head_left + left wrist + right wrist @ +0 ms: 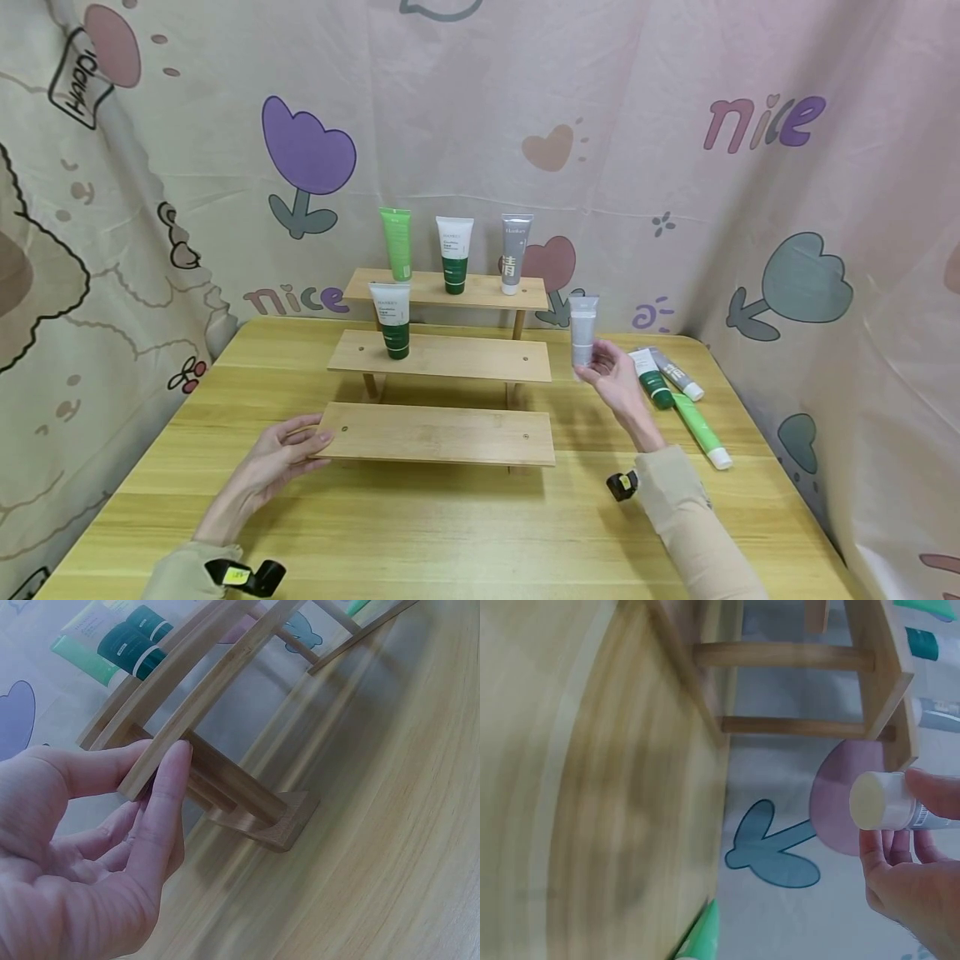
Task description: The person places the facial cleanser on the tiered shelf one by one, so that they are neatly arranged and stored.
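Note:
A three-step wooden display stand (442,433) stands on the table. My left hand (281,450) pinches the left end of its lowest board (202,705) between thumb and fingers. In my right hand (617,379) is a grey tube (583,325) with a white cap (877,800), held upright right of the stand, off the table. On the top step stand a green tube (397,243), a white-and-green tube (454,254) and a grey tube (514,254). Another white-and-green tube (392,321) stands at the left of the middle step.
Right of my right hand lie a white-and-green tube (651,379), a grey tube (677,373) and a green tube (701,429) on the wooden table (465,533). A patterned cloth (450,108) hangs behind and at both sides.

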A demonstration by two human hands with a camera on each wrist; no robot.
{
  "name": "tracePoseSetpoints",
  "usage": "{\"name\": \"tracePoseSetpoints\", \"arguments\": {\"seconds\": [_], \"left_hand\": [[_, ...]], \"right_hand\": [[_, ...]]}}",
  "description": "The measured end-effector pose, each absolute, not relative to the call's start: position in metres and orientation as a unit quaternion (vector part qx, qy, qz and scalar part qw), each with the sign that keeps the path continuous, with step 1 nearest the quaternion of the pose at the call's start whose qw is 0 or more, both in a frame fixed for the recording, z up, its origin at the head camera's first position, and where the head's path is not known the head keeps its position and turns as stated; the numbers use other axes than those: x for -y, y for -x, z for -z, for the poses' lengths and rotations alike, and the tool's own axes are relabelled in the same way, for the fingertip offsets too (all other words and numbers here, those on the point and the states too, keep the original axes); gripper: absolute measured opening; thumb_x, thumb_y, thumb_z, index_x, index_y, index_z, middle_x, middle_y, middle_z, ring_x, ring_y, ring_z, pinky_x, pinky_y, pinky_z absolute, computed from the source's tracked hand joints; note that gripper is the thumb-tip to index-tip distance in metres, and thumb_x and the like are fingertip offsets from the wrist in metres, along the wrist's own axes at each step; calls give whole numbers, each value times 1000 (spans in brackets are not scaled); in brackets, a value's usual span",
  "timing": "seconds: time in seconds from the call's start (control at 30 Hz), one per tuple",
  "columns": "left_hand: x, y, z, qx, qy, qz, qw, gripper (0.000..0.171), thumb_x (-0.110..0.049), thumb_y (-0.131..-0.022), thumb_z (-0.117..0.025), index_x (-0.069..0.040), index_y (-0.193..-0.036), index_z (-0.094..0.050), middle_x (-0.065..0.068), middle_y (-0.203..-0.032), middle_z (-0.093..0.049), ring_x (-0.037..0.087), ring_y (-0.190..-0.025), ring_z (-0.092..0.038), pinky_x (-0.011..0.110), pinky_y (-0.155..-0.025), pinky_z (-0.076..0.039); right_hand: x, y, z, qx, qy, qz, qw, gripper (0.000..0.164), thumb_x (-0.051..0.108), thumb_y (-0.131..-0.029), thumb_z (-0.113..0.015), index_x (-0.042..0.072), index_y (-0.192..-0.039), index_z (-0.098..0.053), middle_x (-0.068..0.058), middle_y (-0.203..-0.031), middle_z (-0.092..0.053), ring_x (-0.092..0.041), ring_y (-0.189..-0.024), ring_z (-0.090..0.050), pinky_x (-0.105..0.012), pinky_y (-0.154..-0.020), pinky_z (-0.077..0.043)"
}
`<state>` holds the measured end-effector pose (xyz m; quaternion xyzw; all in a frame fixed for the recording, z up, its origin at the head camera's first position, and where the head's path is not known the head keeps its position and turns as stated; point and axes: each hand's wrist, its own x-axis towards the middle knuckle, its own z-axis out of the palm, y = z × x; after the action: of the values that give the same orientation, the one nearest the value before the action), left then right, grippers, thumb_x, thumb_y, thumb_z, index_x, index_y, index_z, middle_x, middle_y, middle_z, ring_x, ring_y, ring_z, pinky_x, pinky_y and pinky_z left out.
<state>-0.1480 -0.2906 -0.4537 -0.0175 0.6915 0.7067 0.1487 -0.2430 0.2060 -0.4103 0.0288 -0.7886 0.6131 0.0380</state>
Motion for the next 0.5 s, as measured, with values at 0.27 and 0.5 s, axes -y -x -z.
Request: {"name": "tracePoseSetpoints", "arguments": {"seconds": [0.27, 0.5], "left_hand": [[291, 148, 453, -695, 15, -703, 148, 76, -11, -101, -62, 14, -154, -13, -4, -110, -58, 6, -97, -64, 25, -89, -64], [291, 148, 453, -692, 17, -707, 147, 75, -10, -101, -62, 14, -154, -13, -3, -109, -59, 6, -96, -64, 25, -89, -64]], "right_hand": [[-196, 242, 402, 781, -47, -619, 68, 54, -12, -86, -65, -13, -136, -46, -31, -136, -53, -13, -111, -56, -4, -94, -48], [-187, 240, 392, 774, -63, -625, 79, 54, -12, -84, -68, -13, -134, -49, -30, -131, -55, -3, -102, -57, -7, -94, -50]]}}
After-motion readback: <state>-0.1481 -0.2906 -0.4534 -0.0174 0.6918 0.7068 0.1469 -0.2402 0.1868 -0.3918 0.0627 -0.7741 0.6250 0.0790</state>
